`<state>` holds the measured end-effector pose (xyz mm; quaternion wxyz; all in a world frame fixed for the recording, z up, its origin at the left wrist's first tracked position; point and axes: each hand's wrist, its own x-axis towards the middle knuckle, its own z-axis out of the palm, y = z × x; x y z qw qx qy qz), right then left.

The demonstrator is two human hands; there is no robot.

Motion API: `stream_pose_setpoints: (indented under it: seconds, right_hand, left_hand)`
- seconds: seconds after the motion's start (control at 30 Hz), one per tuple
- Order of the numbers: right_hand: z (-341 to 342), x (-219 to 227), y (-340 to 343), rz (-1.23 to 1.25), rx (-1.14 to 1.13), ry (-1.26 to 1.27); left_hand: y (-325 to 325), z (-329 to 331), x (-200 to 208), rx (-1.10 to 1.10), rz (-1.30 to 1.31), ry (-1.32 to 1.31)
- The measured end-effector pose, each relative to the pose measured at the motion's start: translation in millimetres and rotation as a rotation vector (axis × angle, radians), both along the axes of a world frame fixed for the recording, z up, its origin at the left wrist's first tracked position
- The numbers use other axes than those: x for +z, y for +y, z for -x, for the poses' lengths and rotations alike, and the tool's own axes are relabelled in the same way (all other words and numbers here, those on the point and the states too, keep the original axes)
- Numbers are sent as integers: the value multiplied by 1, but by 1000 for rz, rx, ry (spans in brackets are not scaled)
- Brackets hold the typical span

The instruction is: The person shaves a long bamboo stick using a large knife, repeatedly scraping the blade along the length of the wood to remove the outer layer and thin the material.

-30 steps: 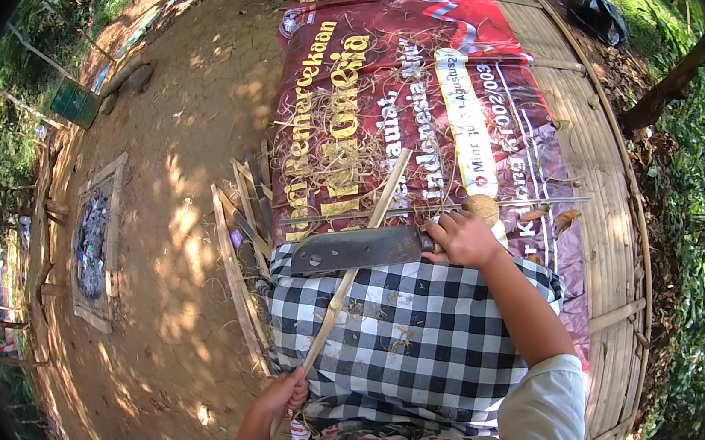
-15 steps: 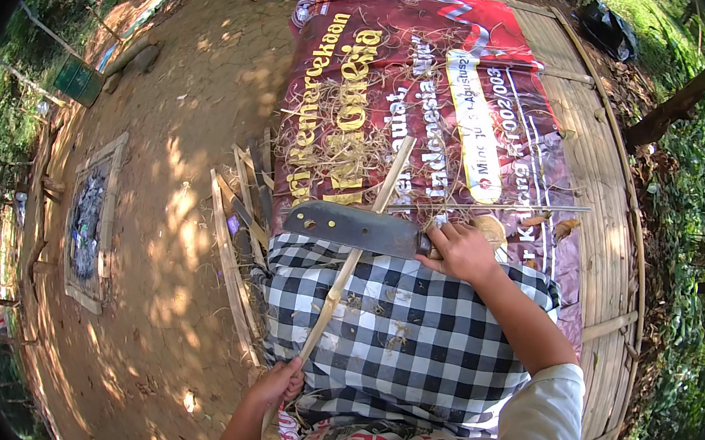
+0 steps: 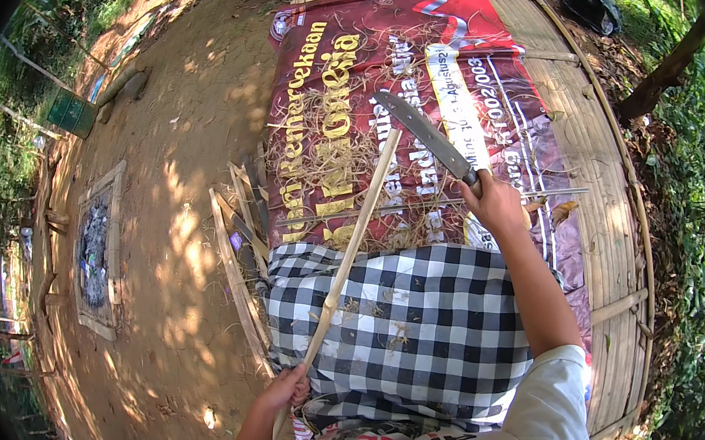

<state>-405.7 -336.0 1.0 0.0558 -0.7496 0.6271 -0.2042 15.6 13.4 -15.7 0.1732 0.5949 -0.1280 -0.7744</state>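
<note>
- Right hand (image 3: 496,202): we note it closed around the handle of a large knife (image 3: 429,140).
- Knife: we see a long, dark blade, angled up and to the left, with its tip beyond the strip's far end; a small gap shows between them.
- Left hand (image 3: 288,387): we observe it closed around the near end of a bamboo strip (image 3: 353,246).
- Bamboo strip: we find it narrow, pale tan and nearly straight, with a raised node on its nearer half, a slight bend there and a blunt far end.
- Strip position: we trace it from the left hand, across the left part of the black-and-white checked cloth (image 3: 420,313), to above the maroon banner (image 3: 374,18).
- Banner: we see curled, straw-coloured shavings (image 3: 325,153) scattered over it; it covers part of a slatted bamboo platform (image 3: 602,220).
- Left of the cloth: we locate several split bamboo pieces (image 3: 231,269) beside the platform.
- Farther left: we identify a framed ash bed (image 3: 95,253) on bare earth.
</note>
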Motion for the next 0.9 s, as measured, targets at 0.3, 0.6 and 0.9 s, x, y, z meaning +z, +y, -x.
stream_pose_setpoints:
  seconds: [0.3,0.6,0.9]
  right_hand:
    - [-46,0,30,0,54,-24]
    - [-27,3,23,-52,-232,-391]
    - [-47,15,50,137,371,-200]
  left_hand:
    - [3,3,0,18,36,-32]
    - [-1,5,5,23,36,-36]
    - [-3,4,7,-13,20,-37]
